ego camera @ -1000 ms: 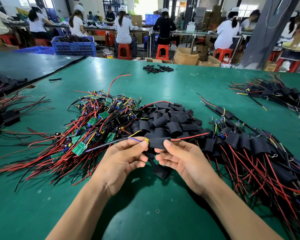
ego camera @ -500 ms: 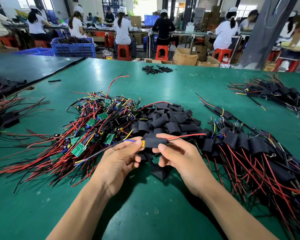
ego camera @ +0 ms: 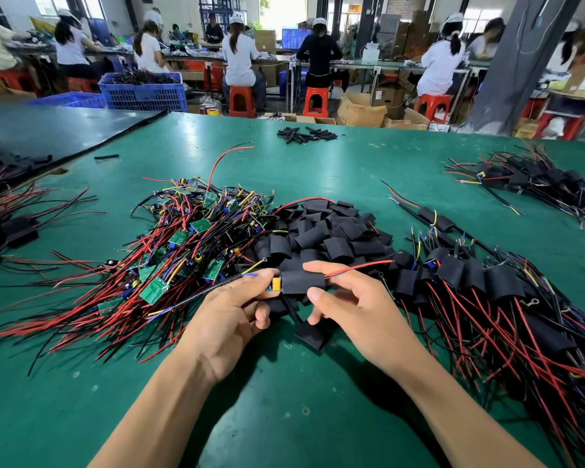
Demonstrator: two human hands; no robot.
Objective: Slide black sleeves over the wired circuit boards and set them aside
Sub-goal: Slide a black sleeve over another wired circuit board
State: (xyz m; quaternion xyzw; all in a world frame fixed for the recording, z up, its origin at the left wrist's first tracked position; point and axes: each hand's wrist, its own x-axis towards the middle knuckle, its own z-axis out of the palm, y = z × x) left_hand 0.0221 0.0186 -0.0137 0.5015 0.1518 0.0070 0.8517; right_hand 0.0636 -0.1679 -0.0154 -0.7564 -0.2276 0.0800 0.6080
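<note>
Holding the work just above the green table (ego camera: 284, 417), your left hand (ego camera: 230, 319) pinches the board (ego camera: 276, 284) near its yellow end, where blue and black wires trail off to the left; your right hand (ego camera: 352, 309) grips the black sleeve (ego camera: 303, 282) between thumb and forefinger; the sleeve covers nearly all of the board, and a red wire (ego camera: 358, 267) runs out of its right end; beyond your left hand lies the heap of bare green boards (ego camera: 183, 238), tangled in red and black wires; just behind your fingers sits the pile of loose sleeves (ego camera: 331, 231); to your right lie the sleeved boards (ego camera: 487, 285).
</note>
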